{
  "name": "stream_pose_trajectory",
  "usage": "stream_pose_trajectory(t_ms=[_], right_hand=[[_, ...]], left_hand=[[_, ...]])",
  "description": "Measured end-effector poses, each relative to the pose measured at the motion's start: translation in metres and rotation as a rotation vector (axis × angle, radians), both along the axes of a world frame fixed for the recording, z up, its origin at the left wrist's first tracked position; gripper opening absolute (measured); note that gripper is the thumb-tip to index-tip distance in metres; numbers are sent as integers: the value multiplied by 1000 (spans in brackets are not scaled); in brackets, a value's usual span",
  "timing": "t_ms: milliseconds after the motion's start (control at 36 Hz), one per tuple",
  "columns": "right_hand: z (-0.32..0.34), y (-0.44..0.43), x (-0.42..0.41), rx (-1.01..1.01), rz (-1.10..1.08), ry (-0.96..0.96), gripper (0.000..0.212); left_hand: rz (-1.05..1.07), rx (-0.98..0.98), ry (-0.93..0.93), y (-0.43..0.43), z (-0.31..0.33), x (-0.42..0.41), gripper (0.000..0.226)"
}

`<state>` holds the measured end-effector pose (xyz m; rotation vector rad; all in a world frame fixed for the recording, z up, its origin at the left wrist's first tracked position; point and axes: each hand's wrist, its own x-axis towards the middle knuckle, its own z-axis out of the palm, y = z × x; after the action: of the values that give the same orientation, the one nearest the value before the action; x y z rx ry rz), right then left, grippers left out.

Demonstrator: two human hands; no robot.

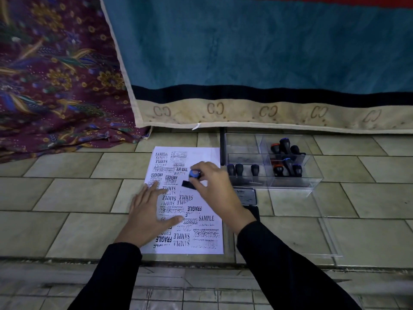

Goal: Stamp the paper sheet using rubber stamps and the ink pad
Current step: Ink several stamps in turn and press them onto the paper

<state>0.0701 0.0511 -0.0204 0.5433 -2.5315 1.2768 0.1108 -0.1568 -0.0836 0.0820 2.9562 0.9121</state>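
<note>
Left hand (152, 211) lies flat, fingers straight, pinning the paper sheet (210, 154) to the tiled floor. It's full of SAMPLE, AMENDED, AIR MAIL, FRAGILE and EXPRESS prints. Right hand (214, 186) pinches a blue-capped stamp (193, 174) at mid-sheet. The ink pad (247, 195) just beside the sheet reads Artline, I think. The clear divided box (241, 142) holds spare stamps (288, 162) in its compartments.
</note>
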Motion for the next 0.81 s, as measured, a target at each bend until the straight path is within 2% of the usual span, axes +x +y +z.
stream_pose_trajectory(t_ms=[167, 444, 806], right_hand=[[10, 41, 17, -121, -143, 76, 19], [-6, 98, 62, 93, -62, 105, 18], [-14, 106, 73, 121, -32, 125, 14]], left_hand=[[-21, 5, -9, -1, 2, 3, 95], [-6, -21, 17, 0, 4, 6, 92], [13, -91, 84, 3, 3, 10, 92]])
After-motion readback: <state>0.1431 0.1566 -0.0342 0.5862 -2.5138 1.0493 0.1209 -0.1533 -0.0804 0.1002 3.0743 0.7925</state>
